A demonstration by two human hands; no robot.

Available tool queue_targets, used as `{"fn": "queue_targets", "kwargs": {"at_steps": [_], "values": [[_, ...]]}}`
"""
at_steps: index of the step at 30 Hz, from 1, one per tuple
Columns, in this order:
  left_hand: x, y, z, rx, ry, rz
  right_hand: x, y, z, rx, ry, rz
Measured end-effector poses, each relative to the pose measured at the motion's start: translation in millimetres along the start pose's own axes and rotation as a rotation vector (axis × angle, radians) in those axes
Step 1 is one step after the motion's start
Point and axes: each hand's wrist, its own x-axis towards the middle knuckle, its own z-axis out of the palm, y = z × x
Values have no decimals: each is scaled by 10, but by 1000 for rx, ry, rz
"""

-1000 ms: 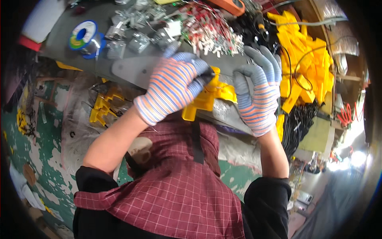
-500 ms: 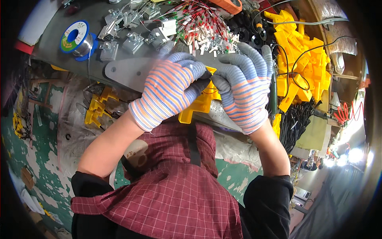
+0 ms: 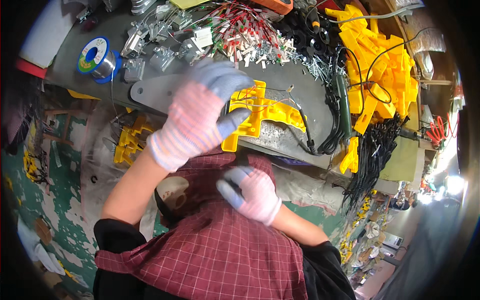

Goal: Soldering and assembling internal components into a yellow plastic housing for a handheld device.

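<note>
A yellow plastic shell (image 3: pixel 282 114), with an arm curving off to the right, lies at the bench's front edge. Thin red and pale wires cross it, and a black cord (image 3: pixel 306 131) runs at its right end. Over the shell's left end is my left hand (image 3: pixel 197 112) in a striped grey-fingered glove, thumb and fingers apart; motion blurs it, and whether it touches the shell is unclear. My right hand (image 3: pixel 255 195), gloved alike, is low in front of the checked apron (image 3: pixel 215 245), away from the shell. Its fingers are bent and smeared, and nothing shows in them.
A solder spool (image 3: pixel 95 57) stands at the left, near several metal parts (image 3: pixel 162 59). Red and green leads (image 3: pixel 250 32) lie at the back, with screws (image 3: pixel 320 67) to their right. Yellow shells (image 3: pixel 380 65) pile up at the right above black cords (image 3: pixel 375 160).
My hands have parted from over the shell. The right has dropped down toward the apron, while the left has shifted slightly left with thumb and fingers spread. The shell's curved arm and wires now show.
</note>
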Motion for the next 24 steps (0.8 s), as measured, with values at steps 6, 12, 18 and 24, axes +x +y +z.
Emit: {"fn": "queue_targets", "kwargs": {"at_steps": [6,12,18,24], "values": [[-1023,171,-361,-26,-43,27,259,270,436,-188,-81,13],[-1787,-58,8,395,-512,-206,407,341,587,-322,-317,-28],[-1344,389,-417,369,-317,-100,191,39,291,57,-69,-201],[-693,813,-392,29,-3,28,156,-167,-539,40,126,-406]]}}
